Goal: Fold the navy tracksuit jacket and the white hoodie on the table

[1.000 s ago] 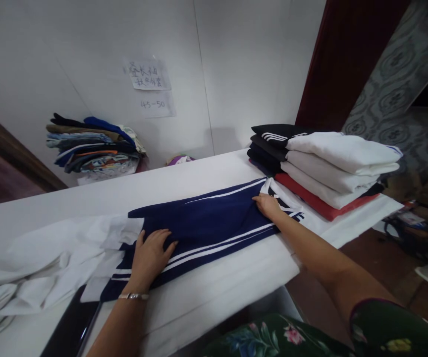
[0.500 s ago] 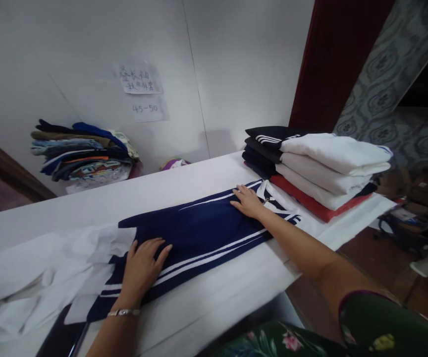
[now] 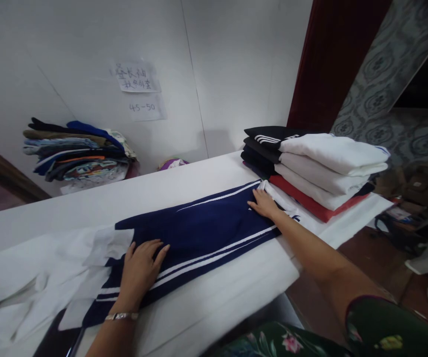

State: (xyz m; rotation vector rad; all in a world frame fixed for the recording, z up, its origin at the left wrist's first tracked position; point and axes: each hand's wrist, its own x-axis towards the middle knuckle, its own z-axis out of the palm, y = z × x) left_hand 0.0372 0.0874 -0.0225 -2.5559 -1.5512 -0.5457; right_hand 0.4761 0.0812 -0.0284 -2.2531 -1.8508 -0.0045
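Note:
A folded navy jacket (image 3: 206,223) with white stripes lies lengthwise on the white table (image 3: 232,166). My left hand (image 3: 141,263), with a bracelet at its wrist, rests on the jacket's left part, fingers spread. At the collar end, my right hand (image 3: 264,202) lies on the fabric with its fingers stretched out, partly hiding the white collar area. White crumpled cloth (image 3: 17,267) meets the jacket at its left end; whether it belongs to the jacket, I cannot tell.
Folded garments in white (image 3: 329,151), black and red are piled at the table's right end. Behind the table stands a stack of mixed clothes (image 3: 80,151). Handwritten papers (image 3: 137,78) hang on the wall. A dark flat object (image 3: 60,332) sits at the lower left.
My right hand has slid right along the jacket to the collar end, now covering the zip and dark inner part seen before. My left hand stays in place.

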